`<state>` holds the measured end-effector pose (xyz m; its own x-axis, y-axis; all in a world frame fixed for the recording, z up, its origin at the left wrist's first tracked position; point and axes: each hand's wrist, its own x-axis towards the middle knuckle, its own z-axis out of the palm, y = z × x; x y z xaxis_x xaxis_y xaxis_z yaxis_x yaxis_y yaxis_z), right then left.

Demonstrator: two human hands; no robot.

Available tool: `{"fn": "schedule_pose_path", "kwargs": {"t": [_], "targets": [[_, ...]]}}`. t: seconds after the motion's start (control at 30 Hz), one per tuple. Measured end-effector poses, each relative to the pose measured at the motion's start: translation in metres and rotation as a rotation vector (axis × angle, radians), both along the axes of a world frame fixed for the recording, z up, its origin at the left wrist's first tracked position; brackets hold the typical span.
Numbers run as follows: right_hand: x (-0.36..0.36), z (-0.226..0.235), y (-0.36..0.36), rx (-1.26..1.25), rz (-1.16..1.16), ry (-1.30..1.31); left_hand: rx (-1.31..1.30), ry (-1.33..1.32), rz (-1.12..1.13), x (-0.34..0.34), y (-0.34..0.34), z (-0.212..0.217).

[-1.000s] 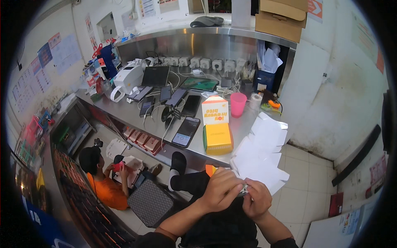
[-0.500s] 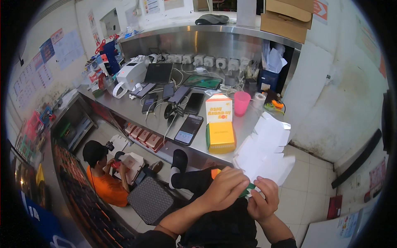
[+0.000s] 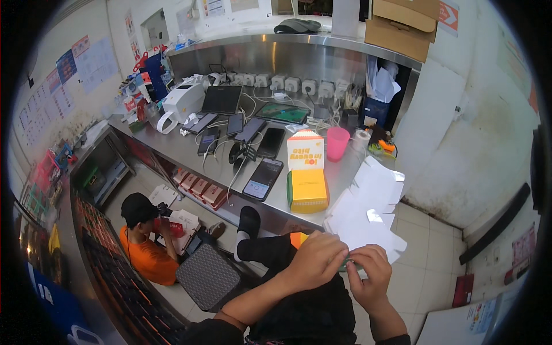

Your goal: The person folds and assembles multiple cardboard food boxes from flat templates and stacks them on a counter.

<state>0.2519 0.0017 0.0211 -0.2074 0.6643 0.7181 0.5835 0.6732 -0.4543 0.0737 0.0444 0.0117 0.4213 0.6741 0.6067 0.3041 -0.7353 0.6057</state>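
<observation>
Close together over my lap, my left hand [image 3: 315, 261] and my right hand [image 3: 371, 273] both pinch a card carton piece. Most of that piece is hidden under my left hand; an orange corner [image 3: 297, 238] shows beside the knuckles and some green between the fingertips. Just beyond my hands, white unfolded carton blanks [image 3: 362, 201] overlap at the counter's right end. A folded yellow and green carton [image 3: 307, 190] stands on the counter with its white and yellow lid raised.
On the steel counter [image 3: 224, 178] lie several phones [image 3: 264, 178], cables, a tablet [image 3: 282, 113] and a white label printer [image 3: 184, 100]. A pink cup [image 3: 337, 144] stands behind the carton. Down to the left, a person in orange [image 3: 146, 253] sits near a black woven stool [image 3: 208, 277].
My right fingers have shifted slightly up and left along the carton piece. The white blanks have changed shape at their right edge. The seated person has raised a red thing higher.
</observation>
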Motion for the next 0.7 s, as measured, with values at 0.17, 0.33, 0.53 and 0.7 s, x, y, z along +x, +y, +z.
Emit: {"fn": "schedule_pose_path", "kwargs": {"t": [0.17,0.33,0.53,0.7], "targets": [[-0.007,-0.01,-0.006,0.253,-0.142,-0.034,-0.01,-0.086,-0.082,0.002,-0.002,0.008],[-0.003,-0.005,-0.007,0.065,-0.058,0.028,-0.008,-0.087,-0.094,-0.002,-0.004,0.009],[0.018,0.001,-0.005,-0.427,0.241,0.424,0.031,-0.143,-0.217,-0.001,-0.009,0.018],[0.039,0.016,0.007,-1.251,0.502,0.688,0.154,-0.041,-0.183,0.001,-0.011,0.009]]}}
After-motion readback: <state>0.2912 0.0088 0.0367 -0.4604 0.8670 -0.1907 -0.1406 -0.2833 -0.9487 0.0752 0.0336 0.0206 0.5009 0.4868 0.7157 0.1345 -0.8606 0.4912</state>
